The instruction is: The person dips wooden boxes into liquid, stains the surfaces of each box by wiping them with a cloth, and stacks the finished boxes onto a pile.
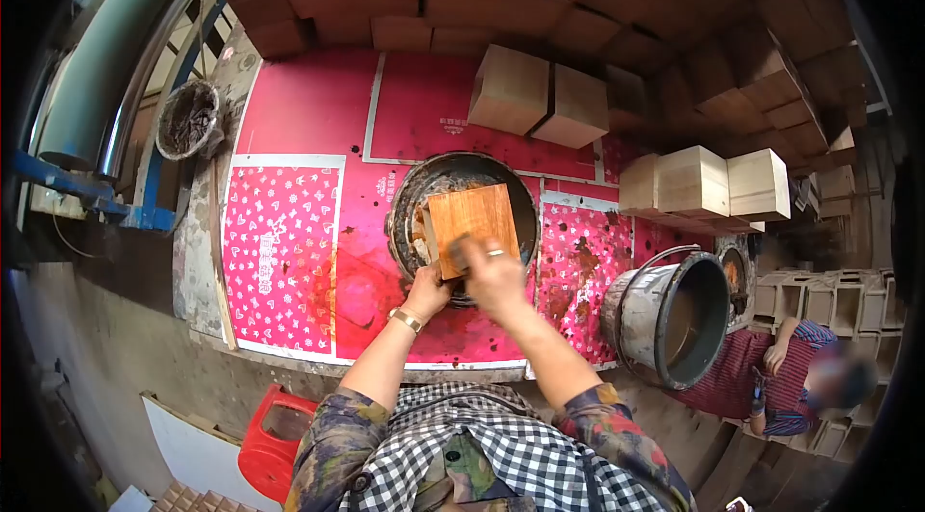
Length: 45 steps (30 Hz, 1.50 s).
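Note:
A wooden box [482, 213] with a wet-looking orange-brown face is tilted over a round, dark-stained basin [400, 194]. My left hand [429, 292] grips the box at its lower left corner, fingers closed on its edge. Pressed against the lower part of that face is my right hand [494, 276], a ring on one finger. Its fingers are closed around a small dark pad [461, 254], partly hidden and blurred, so I cannot tell its exact kind. The inside of the basin is mostly covered by the box.
Pink patterned sheets [279, 252] cover the table. Pale wooden boxes [694, 183] stand at right, others [511, 93] behind the basin. A large bucket [674, 319] is at the right edge, a small pot [188, 122] at left. A red stool [275, 445] and another person [780, 372] are nearby.

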Tool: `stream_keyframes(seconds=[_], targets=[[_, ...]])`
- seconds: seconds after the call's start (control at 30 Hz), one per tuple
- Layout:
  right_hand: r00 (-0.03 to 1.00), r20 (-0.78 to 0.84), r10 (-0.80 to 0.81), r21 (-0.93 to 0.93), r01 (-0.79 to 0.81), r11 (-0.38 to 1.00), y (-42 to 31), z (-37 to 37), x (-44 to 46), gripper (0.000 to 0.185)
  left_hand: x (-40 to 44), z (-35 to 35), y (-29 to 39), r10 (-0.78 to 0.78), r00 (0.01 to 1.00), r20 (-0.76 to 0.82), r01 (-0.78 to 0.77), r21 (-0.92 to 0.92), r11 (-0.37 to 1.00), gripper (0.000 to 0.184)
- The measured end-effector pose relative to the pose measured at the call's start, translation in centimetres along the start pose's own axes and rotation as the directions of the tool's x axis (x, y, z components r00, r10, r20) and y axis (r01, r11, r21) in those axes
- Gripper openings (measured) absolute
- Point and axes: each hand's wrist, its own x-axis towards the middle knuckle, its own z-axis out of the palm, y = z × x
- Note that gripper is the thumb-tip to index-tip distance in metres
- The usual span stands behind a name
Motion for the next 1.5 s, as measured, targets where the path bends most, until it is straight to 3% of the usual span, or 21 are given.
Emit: stream_keyframes(seconds=[0.1, 0.2, 0.3, 0.33, 0.4, 0.47, 0.5, 0.57, 0.63, 0.7, 0.73, 0.77, 0.8, 0.87, 0.97, 1.03, 1.1, 1.17, 1.37, 1.4, 1.5], targets=[[0.949, -0.066, 0.309, -0.055, -0.313, 0.948, 2.4, -2.2, 2.1, 0.036, 0.2, -0.3, 1.9, -0.074, 0.997, -0.011, 0.074, -0.013, 0.997, 0.032], [0.923, -0.199, 0.328, -0.049, -0.344, 0.938, 1.8, 0.0, 6.5, 0.031, 0.2, 0.3, 1.2, 0.011, 0.997, -0.078, -0.009, 0.026, 1.000, 0.027], [0.989, -0.026, 0.149, -0.084, -0.150, 0.985, -2.3, 1.1, 7.0, 0.029, 0.3, 0.3, 0.4, -0.075, 0.997, 0.012, 0.076, -0.075, 0.994, 0.022], [0.999, 0.018, 0.044, -0.089, -0.042, 0.995, -3.4, 1.3, 5.4, 0.031, 0.2, -0.4, 0.7, -0.133, 0.988, 0.074, 0.133, 0.016, 0.991, 0.021], [0.984, -0.137, -0.119, -0.047, 0.113, 0.992, -4.3, 1.1, 1.2, 0.032, 0.1, 0.4, 2.5, 0.036, 0.982, -0.187, -0.041, -0.023, 0.999, 0.017], [0.973, -0.223, -0.058, 0.010, 0.062, 0.998, -2.4, 0.1, -2.8, 0.032, 0.2, 0.6, 1.5, 0.066, 0.988, -0.139, -0.068, -0.013, 0.998, 0.020], [0.980, -0.139, 0.142, -0.030, -0.148, 0.989, -0.7, -0.2, -4.9, 0.035, 0.2, -0.1, -0.2, 0.007, 0.999, 0.039, -0.008, 0.016, 1.000, 0.025], [0.849, -0.246, 0.468, 0.090, -0.461, 0.883, 1.8, -2.4, -6.7, 0.037, 0.1, -1.4, 0.1, -0.135, 0.975, 0.179, 0.144, -0.039, 0.989, 0.040], [0.794, -0.305, 0.526, 0.166, -0.499, 0.850, 4.7, -3.5, -8.0, 0.032, 1.2, -2.2, 1.6, -0.234, 0.906, 0.352, 0.272, -0.061, 0.960, 0.056], [0.808, -0.315, 0.498, 0.262, -0.430, 0.864, 5.4, -5.3, -8.8, 0.033, 0.8, -4.3, 6.9, -0.195, 0.915, 0.353, 0.236, -0.076, 0.969, 0.058], [0.807, -0.313, 0.501, 0.318, -0.408, 0.856, 5.4, -5.5, -9.3, 0.031, 1.9, -4.7, 5.4, -0.196, 0.917, 0.346, 0.366, -0.541, 0.758, 0.059], [0.784, -0.283, 0.552, 0.414, -0.419, 0.808, 5.1, -5.4, -9.8, 0.030, 3.2, -4.8, 4.7, -0.223, 0.912, 0.345, 0.410, -0.738, 0.535, 0.056], [0.771, -0.264, 0.579, 0.480, -0.416, 0.773, 4.8, -4.7, -10.4, 0.030, 4.4, -5.0, 4.6, -0.250, 0.905, 0.344, 0.406, -0.874, 0.267, 0.053], [0.768, -0.227, 0.598, 0.576, -0.389, 0.719, 4.5, -3.7, -11.0, 0.031, 6.8, -5.6, 4.9, -0.313, 0.889, 0.334, 0.386, -0.915, 0.121, 0.043], [0.769, -0.190, 0.610, 0.664, -0.357, 0.657, 4.7, -3.0, -11.4, 0.031, 8.6, -4.0, 6.9, -0.323, 0.915, 0.240, 0.390, -0.732, 0.559, 0.030], [0.751, -0.179, 0.635, 0.727, -0.334, 0.600, 5.7, -2.8, -11.6, 0.031, 6.9, -3.5, 10.1, -0.305, 0.937, 0.168, 0.341, -0.621, 0.706, 0.031], [0.723, -0.235, 0.650, 0.688, -0.349, 0.637, 5.8, -3.5, -10.8, 0.030, 5.4, -3.4, 9.5, -0.114, 0.986, 0.124, 0.158, -0.446, 0.881, 0.033], [0.732, -0.287, 0.618, 0.573, -0.386, 0.723, 5.6, -4.3, -9.9, 0.030, 4.4, -3.1, 6.8, -0.128, 0.974, 0.187, 0.190, -0.370, 0.909, 0.025], [0.819, -0.250, 0.516, 0.370, -0.412, 0.833, 2.6, -4.0, -5.3, 0.032, 1.9, -2.3, 0.1, -0.014, 0.979, 0.201, 0.065, -0.246, 0.967, 0.022], [0.813, -0.293, 0.503, 0.322, -0.411, 0.853, 2.3, -3.6, -4.1, 0.034, 1.5, -2.3, -0.6, -0.066, 0.977, 0.203, 0.133, -0.340, 0.931, 0.023], [0.794, -0.208, 0.570, 0.150, -0.550, 0.821, 0.5, -2.7, -0.9, 0.033, 1.6, -2.3, -1.5, -0.004, 0.980, 0.199, 0.031, -0.134, 0.991, 0.023]])
